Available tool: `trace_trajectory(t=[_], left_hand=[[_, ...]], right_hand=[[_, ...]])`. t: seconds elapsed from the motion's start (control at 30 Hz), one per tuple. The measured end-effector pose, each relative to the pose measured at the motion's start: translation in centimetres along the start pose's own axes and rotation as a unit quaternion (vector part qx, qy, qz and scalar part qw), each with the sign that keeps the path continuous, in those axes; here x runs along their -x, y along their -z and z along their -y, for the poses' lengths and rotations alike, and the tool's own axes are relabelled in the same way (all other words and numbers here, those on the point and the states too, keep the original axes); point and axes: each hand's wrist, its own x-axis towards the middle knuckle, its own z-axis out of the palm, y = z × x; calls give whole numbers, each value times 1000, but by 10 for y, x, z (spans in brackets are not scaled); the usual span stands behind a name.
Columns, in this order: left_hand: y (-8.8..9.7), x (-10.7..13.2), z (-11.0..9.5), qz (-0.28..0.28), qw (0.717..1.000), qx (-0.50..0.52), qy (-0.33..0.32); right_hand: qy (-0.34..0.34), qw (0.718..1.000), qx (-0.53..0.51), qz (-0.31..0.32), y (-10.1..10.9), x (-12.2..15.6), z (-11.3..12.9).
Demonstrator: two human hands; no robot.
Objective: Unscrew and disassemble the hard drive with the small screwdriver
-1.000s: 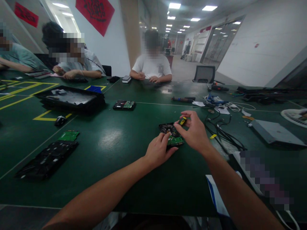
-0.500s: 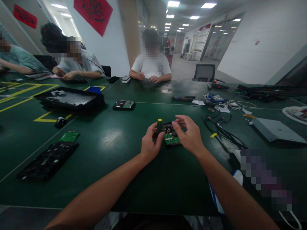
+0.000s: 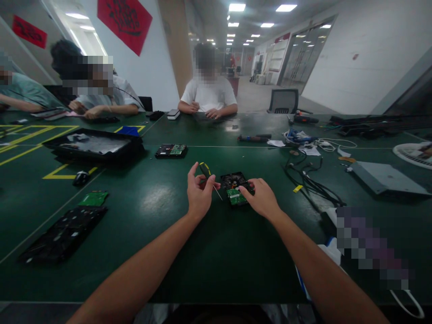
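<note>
On the green table (image 3: 168,252), the left hand (image 3: 199,195) is closed around a screwdriver (image 3: 206,173), raised just left of the hard drive (image 3: 235,186). The right hand (image 3: 261,198) rests loosely curled on the drive's right edge, fingertips touching it.

The left hand (image 3: 199,195) is gripping a yellow-and-black screwdriver (image 3: 207,174), its shaft slanting down toward a bare hard drive (image 3: 235,187) that is lying on the green surface (image 3: 162,234). The right hand (image 3: 261,200) is resting on the drive's near right edge. A tangle of black cables (image 3: 308,182) is lying to the right.
</note>
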Motion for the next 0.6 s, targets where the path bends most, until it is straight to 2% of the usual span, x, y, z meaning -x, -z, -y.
trace_trajectory(t=[0.17, 0.47, 0.6], left_hand=[[2, -2, 4, -30, 999, -36, -20], [1, -9, 17, -59, 996, -5, 73], [1, -7, 19, -53, 997, 1, 56]], right_hand=[[-6, 1000, -7, 21, -3, 3, 0], [18, 998, -51, 37, -6, -5, -11], [51, 996, -59, 31, -8, -14, -17]])
